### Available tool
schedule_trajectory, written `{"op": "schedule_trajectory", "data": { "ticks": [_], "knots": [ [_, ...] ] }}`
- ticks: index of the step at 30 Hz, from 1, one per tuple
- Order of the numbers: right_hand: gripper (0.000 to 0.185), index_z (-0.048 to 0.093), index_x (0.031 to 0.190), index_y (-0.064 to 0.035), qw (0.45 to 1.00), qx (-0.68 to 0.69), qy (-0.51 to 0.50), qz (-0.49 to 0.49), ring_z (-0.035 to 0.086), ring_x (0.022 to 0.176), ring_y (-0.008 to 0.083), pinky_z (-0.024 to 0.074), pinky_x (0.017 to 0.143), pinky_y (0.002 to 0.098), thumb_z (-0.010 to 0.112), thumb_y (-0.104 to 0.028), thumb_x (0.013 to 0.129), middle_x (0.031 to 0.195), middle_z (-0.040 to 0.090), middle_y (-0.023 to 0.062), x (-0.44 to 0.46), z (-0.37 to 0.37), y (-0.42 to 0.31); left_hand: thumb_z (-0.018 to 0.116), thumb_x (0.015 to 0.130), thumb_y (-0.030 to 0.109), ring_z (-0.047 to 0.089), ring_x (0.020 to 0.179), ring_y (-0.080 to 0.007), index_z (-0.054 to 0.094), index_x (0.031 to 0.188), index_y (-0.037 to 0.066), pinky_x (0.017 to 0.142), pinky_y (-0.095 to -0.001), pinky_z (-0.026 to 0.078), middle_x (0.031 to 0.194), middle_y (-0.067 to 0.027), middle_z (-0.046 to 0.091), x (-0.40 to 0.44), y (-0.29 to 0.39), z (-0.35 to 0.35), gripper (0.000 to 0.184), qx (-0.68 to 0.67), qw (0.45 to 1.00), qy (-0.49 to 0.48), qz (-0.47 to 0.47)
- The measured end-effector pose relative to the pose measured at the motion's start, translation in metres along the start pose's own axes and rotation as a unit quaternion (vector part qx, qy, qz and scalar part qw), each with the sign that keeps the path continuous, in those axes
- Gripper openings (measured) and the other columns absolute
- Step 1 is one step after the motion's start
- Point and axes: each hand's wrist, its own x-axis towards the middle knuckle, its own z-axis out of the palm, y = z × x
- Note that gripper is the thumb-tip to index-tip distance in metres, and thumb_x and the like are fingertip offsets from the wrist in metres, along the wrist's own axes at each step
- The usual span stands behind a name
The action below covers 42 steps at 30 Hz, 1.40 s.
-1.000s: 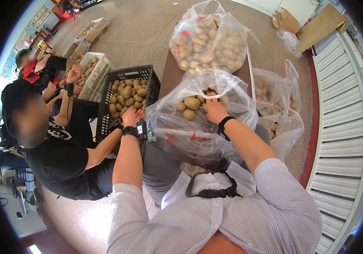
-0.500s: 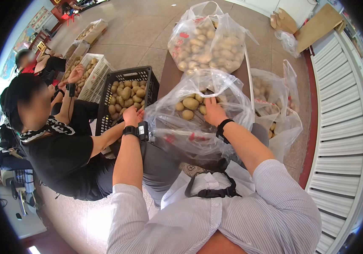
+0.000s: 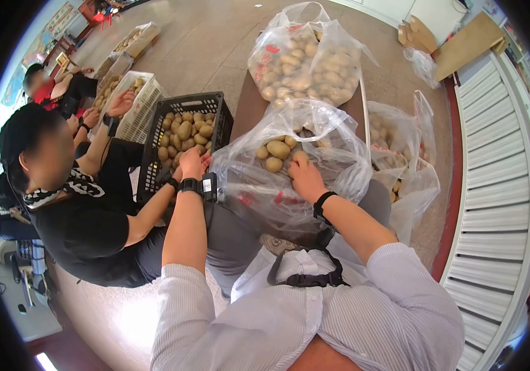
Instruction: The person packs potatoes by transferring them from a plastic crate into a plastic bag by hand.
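Right fingers (image 3: 303, 167): bent over, down in the mouth of my clear plastic bag (image 3: 240, 170), right at a potato (image 3: 299, 157); can't tell if they're clamped on it. More potatoes (image 3: 278, 149) in the bag, just left of those fingers. Left fingers (image 3: 196, 162): at the near right side of the black crate (image 3: 151, 170), partly turned away, so can't tell if together or apart, or holding anything. Crate potatoes (image 3: 184, 130) lie just beyond them. Co-worker in black top (image 3: 85, 219) sits left of my left fingers, one forearm reaching in right beside my wrist. Full bag of potatoes (image 3: 305, 65) beyond my right fingers, on the brown surface (image 3: 249, 111). Other bags (image 3: 404, 142) right of my right fingers, beside the surface, potatoes inside. White crate (image 3: 144, 117) beyond and left of my left fingers, also with potatoes. White radiator (image 3: 494, 191) far right of both.
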Motion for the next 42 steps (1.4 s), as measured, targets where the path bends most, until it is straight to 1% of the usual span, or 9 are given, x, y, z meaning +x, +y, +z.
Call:
{"op": "schedule_trajectory", "data": {
  "ticks": [3, 11, 17, 19, 21, 22, 26, 33, 42],
  "knots": [
    [0.026, 0.055, 0.109, -0.0031, 1.000, 0.020, -0.013, 0.014, 0.058, 0.092, 0.0402, 0.0495, 0.078, 0.0512, 0.056, -0.006, 0.083, 0.123, 0.049, 0.0149, -0.001, -0.009, -0.003, 0.051, 0.094, 0.016, 0.063, 0.079, -0.0272, 0.053, 0.110, 0.005, 0.061, -0.0390, 0.056, 0.097, -0.0088, 0.055, -0.009, 0.013, -0.002, 0.020, 0.030, 0.998, -0.025, -0.041],
    [0.046, 0.053, 0.121, -0.0045, 0.995, 0.036, -0.092, 0.030, 0.052, 0.108, 0.0418, 0.0460, 0.090, 0.0506, 0.059, -0.004, 0.075, 0.124, 0.048, 0.0174, -0.004, -0.005, 0.002, 0.053, 0.093, 0.018, 0.061, 0.065, -0.0191, 0.057, 0.118, 0.001, 0.052, -0.0307, 0.049, 0.098, -0.0087, 0.063, -0.059, 0.028, 0.037, 0.031, 0.072, 0.994, 0.031, 0.070],
    [0.040, 0.058, 0.115, -0.0003, 0.982, 0.155, -0.055, 0.097, 0.054, 0.106, 0.0453, 0.0442, 0.093, 0.0469, 0.061, -0.013, 0.077, 0.106, 0.059, 0.0247, 0.001, 0.017, 0.025, 0.051, 0.095, 0.020, 0.062, 0.065, -0.0186, 0.058, 0.114, 0.000, 0.051, -0.0308, 0.047, 0.099, -0.0098, 0.065, -0.089, 0.034, 0.059, 0.029, 0.080, 0.993, -0.047, 0.068],
    [0.036, 0.059, 0.114, -0.0004, 0.985, 0.146, -0.025, 0.090, 0.061, 0.091, 0.0365, 0.0495, 0.082, 0.0431, 0.059, -0.019, 0.083, 0.099, 0.062, 0.0199, 0.003, 0.033, 0.046, 0.052, 0.095, 0.021, 0.062, 0.063, -0.0178, 0.058, 0.111, 0.000, 0.049, -0.0296, 0.046, 0.095, -0.0087, 0.065, -0.089, 0.030, 0.062, 0.027, 0.134, 0.981, -0.115, 0.075],
    [0.035, 0.060, 0.112, 0.0021, 0.891, 0.348, -0.072, 0.283, 0.062, 0.086, 0.0334, 0.0503, 0.078, 0.0409, 0.058, -0.020, 0.086, 0.097, 0.063, 0.0190, 0.010, 0.039, 0.051, 0.053, 0.095, 0.022, 0.061, 0.058, -0.0170, 0.059, 0.106, 0.001, 0.046, -0.0299, 0.045, 0.091, -0.0076, 0.065, -0.089, 0.028, 0.065, 0.025, 0.145, 0.977, -0.134, 0.078],
    [0.032, 0.060, 0.115, -0.0023, 0.801, 0.458, -0.113, 0.369, 0.060, 0.071, 0.0192, 0.0493, 0.062, 0.0336, 0.055, -0.023, 0.090, 0.089, 0.062, 0.0090, 0.021, -0.011, 0.012, 0.053, 0.095, 0.024, 0.060, 0.052, -0.0163, 0.060, 0.101, 0.003, 0.043, -0.0301, 0.043, 0.087, -0.0065, 0.064, -0.090, 0.024, 0.066, 0.023, 0.151, 0.974, -0.153, 0.071],
    [0.029, 0.060, 0.114, -0.0072, 0.680, 0.606, -0.124, 0.393, 0.057, 0.068, 0.0132, 0.0476, 0.058, 0.0301, 0.056, -0.025, 0.092, 0.090, 0.061, 0.0039, 0.042, -0.033, -0.005, 0.057, 0.093, 0.030, 0.062, 0.059, -0.0178, 0.059, 0.110, 0.003, 0.049, -0.0299, 0.047, 0.092, -0.0078, 0.065, -0.090, 0.020, 0.068, 0.031, 0.196, 0.958, -0.209, 0.031],
    [0.026, 0.059, 0.111, -0.0041, 0.640, 0.705, -0.158, 0.260, 0.059, 0.075, 0.0133, 0.0491, 0.067, 0.0286, 0.060, -0.021, 0.092, 0.095, 0.063, 0.0042, 0.074, -0.047, -0.065, 0.056, 0.093, 0.040, 0.067, 0.066, -0.0206, 0.058, 0.114, 0.003, 0.054, -0.0320, 0.051, 0.108, -0.0112, 0.065, -0.110, 0.029, 0.075, 0.042, 0.216, 0.934, -0.280, -0.045],
    [0.023, 0.062, 0.101, -0.0047, 0.816, 0.523, -0.132, 0.208, 0.055, 0.066, 0.0076, 0.0432, 0.057, 0.0226, 0.061, -0.027, 0.096, 0.078, 0.061, 0.0008, 0.086, -0.037, -0.078, 0.058, 0.095, 0.035, 0.065, 0.068, -0.0181, 0.059, 0.111, 0.003, 0.055, -0.0282, 0.051, 0.094, -0.0087, 0.065, -0.089, 0.021, 0.069, 0.036, 0.155, 0.912, -0.374, -0.062]
  ]
}}
